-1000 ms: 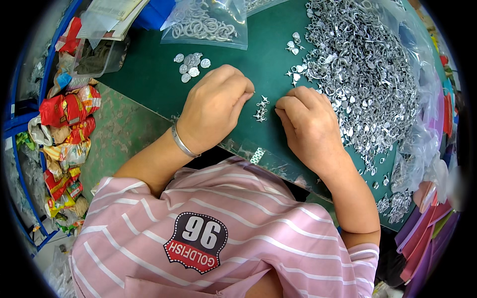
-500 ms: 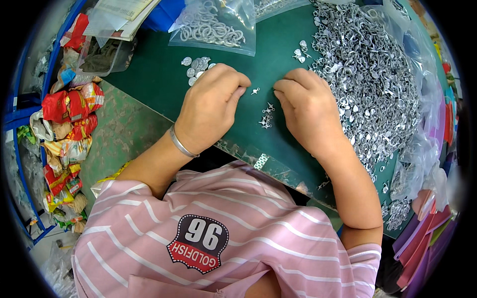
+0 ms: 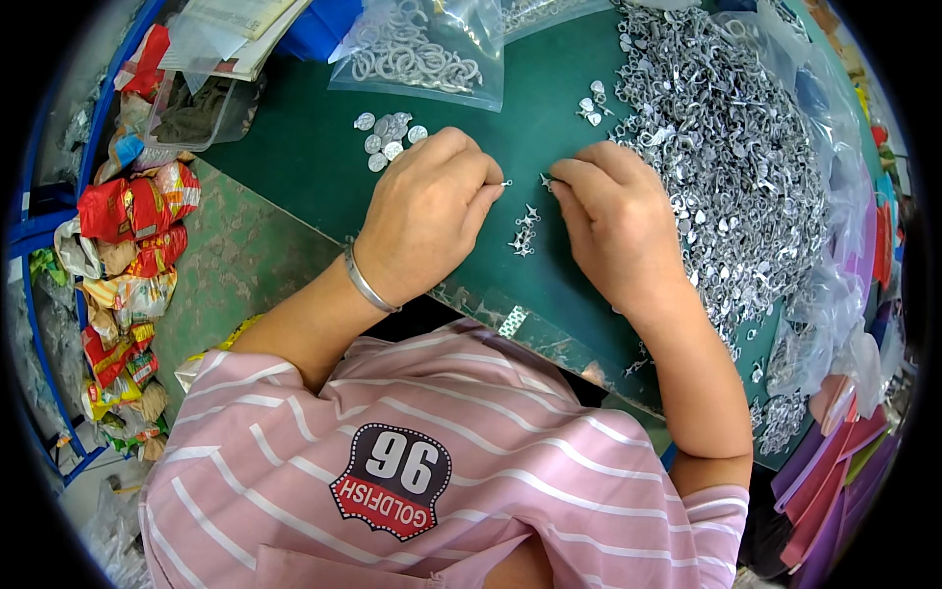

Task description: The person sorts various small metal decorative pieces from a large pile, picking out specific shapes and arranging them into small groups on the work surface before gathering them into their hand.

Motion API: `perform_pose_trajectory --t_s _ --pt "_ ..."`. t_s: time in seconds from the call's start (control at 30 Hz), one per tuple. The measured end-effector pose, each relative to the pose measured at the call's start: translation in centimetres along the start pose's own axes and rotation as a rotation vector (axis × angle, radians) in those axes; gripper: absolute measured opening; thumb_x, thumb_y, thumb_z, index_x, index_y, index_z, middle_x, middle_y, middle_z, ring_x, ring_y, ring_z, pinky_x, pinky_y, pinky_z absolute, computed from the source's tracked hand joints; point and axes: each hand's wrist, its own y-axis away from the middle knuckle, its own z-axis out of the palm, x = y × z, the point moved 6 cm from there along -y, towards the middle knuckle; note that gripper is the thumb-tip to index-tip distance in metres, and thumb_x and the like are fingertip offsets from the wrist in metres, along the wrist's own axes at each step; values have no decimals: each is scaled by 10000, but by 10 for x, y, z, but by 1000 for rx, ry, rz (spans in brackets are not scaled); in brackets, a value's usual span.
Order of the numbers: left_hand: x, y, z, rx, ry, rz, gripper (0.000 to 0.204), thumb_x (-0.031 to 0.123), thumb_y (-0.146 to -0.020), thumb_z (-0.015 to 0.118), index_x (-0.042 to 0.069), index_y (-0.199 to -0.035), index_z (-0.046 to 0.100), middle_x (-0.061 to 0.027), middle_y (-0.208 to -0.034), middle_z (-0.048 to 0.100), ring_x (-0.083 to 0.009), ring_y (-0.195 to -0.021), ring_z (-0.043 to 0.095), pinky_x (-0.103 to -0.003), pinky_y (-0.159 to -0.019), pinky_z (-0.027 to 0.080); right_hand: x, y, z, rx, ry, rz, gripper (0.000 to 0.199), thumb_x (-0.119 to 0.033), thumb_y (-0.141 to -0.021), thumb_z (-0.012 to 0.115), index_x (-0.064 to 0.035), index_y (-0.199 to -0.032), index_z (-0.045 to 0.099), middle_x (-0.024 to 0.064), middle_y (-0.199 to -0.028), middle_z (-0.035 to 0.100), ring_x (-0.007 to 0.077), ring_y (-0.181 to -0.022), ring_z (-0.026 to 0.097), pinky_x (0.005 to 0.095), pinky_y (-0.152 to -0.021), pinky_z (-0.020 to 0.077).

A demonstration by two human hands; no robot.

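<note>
My left hand (image 3: 427,211), with a metal bangle on its wrist, is closed in a pinch. A small silvery metal piece with a ring-like end (image 3: 507,183) sticks out from its fingertips. Across a short gap, my right hand (image 3: 613,221) pinches a small pointed silvery charm (image 3: 547,182) between thumb and forefinger. Both hands are held close over the green tabletop (image 3: 324,162). Between them and nearer me lies a little group of star-like silvery charms (image 3: 524,232). Round silvery discs (image 3: 392,150) lie beyond my left hand.
A large heap of small metal parts (image 3: 736,167) covers the table's right side, beside clear plastic bags (image 3: 834,285). At the back lies a clear bag of metal rings (image 3: 422,64). A clear plastic box (image 3: 240,113) and snack packets (image 3: 132,211) are on the left.
The small piece that lay between my hands is gone from that spot. Metal pieces now show at the fingertips of both hands. My right hand has shifted slightly right.
</note>
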Motion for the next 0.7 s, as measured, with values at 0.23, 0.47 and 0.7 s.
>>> perform_pose_trajectory --t_s 0.23,0.47,0.7 --pt "-1 1 -3 34 56 -13 83 -21 -777 696 3 -820 630 -111 -843 595 -262 -735 600 -332 -652 485 -4 -3 6 -53 3 -26 100 -39 -728 667 -47 -828 667 89 -848 610 271 -798 595 382 -708 461" --pt "-3 0 -3 57 18 52 88 -32 -771 694 -1 -814 623 -115 -862 599 -261 -747 595 -329 -656 480 18 -4 -23 7 -86 153 111 16 -755 685 -7 -863 684 130 -853 633 325 -783 614 404 -709 505" --pt "-2 -2 0 10 227 -92 49 -12 -813 678 1 -831 635 -79 -884 603 -159 -687 559 -272 -611 456 -3 -3 -16 -32 -296 93 199 41 -751 694 0 -939 644 154 -850 611 344 -777 611 395 -693 514"
